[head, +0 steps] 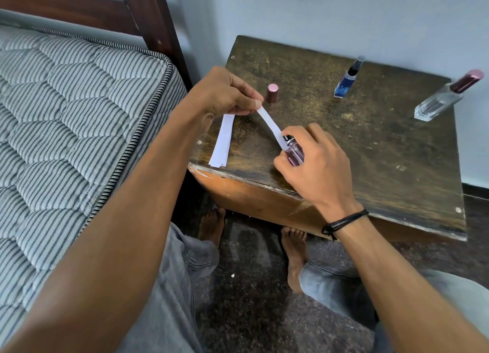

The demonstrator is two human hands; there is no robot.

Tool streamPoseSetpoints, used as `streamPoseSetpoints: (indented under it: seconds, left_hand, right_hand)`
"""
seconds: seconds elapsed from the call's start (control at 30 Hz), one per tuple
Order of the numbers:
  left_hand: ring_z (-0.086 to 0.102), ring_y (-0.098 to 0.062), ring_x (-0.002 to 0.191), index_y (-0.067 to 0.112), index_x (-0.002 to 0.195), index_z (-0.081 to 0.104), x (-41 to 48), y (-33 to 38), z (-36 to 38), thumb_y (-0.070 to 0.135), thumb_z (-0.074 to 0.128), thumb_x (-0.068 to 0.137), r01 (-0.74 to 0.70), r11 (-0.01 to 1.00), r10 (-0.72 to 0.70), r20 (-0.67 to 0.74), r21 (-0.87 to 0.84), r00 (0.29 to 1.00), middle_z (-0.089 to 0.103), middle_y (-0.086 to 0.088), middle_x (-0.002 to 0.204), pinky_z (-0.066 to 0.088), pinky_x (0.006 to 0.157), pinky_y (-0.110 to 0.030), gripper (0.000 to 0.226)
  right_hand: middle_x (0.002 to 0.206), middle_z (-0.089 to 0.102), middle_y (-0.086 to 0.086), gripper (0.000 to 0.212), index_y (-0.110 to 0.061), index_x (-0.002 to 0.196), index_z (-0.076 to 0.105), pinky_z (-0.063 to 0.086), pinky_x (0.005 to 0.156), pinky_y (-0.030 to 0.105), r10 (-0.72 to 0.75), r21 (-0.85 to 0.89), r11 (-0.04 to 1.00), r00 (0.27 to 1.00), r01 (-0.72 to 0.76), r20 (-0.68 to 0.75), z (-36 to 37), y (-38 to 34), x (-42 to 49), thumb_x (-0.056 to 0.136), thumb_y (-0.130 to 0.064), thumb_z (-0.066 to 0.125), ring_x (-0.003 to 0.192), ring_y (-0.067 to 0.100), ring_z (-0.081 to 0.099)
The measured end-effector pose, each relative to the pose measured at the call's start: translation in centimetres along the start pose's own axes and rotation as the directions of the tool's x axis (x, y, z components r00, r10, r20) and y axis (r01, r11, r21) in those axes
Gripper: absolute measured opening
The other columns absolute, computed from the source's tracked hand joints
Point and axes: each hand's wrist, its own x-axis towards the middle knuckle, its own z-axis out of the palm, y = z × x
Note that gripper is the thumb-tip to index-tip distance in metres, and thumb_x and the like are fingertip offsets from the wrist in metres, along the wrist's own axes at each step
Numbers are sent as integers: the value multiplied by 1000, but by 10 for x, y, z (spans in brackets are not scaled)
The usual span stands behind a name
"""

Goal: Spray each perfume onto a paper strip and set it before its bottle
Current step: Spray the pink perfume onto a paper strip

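My left hand (225, 93) pinches the top end of a white paper strip (270, 125), which slants down toward the nozzle of a small pink perfume bottle (294, 152). My right hand (315, 164) grips that bottle, a finger over its black sprayer. Its pink cap (272, 93) stands upright on the wooden table (370, 140) just behind the strip. A small stack of spare strips (222, 142) lies at the table's left edge. A blue bottle (346, 80) and a clear bottle with a maroon cap (447, 98) stand at the back right.
A striped mattress (66, 114) and dark wooden bed frame (148, 16) are close on the left. A pale wall runs behind the table. My bare feet (293, 254) and grey trousers are on the dark floor under the table's front edge.
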Motion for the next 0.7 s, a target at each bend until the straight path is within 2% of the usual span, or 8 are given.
streamPoseSetpoints:
  seconds: [0.17,0.27,0.33,0.4,0.5,0.7]
  left_hand:
    - [72,-9,73,-3,96,77,0,0,-1,-5,78,79,-31,997,32,-15,64,999,75,-20,94,57,71,-17,18]
    - [72,-8,70,-2,96,77,1,-1,-1,-4,79,80,-67,988,73,-33,141,997,76,-19,90,57,69,-17,16]
    - [72,-12,74,4,94,79,2,-1,0,1,80,80,-96,967,110,-46,238,993,77,-14,88,60,74,-21,14]
    - [72,-12,75,11,92,81,3,-1,0,7,82,80,-121,937,146,-51,328,988,77,-9,84,61,79,-22,13]
    - [69,-7,70,15,91,81,4,-1,2,8,82,79,-148,905,183,-50,399,982,77,-5,83,59,75,-17,14]
    - [68,-5,72,15,90,79,5,-4,5,7,83,77,-177,860,217,-30,478,976,77,-4,84,53,68,-7,15]
  right_hand:
    - [101,63,-8,34,-26,120,66,50,65,31,96,160,983,995,-94,-8,-6,1,4,86,-29,64,83,15,59]
    - [109,65,-13,33,-28,122,68,47,77,25,208,315,929,978,-194,-12,-11,3,8,88,-26,66,89,-1,56]
    - [110,64,-16,32,-29,123,68,44,82,21,282,413,875,959,-253,-9,-15,4,13,91,-27,66,90,-6,54]
    - [109,64,-15,31,-31,125,66,45,83,21,339,501,817,940,-285,-19,-20,7,17,94,-30,66,90,-4,55]
    - [113,65,-9,33,-29,129,64,49,83,22,402,592,747,915,-302,-41,-25,11,22,96,-31,66,92,2,57]
    - [113,63,-6,34,-33,129,63,56,87,38,466,670,667,884,-326,-34,-29,13,25,95,-32,69,84,7,60]
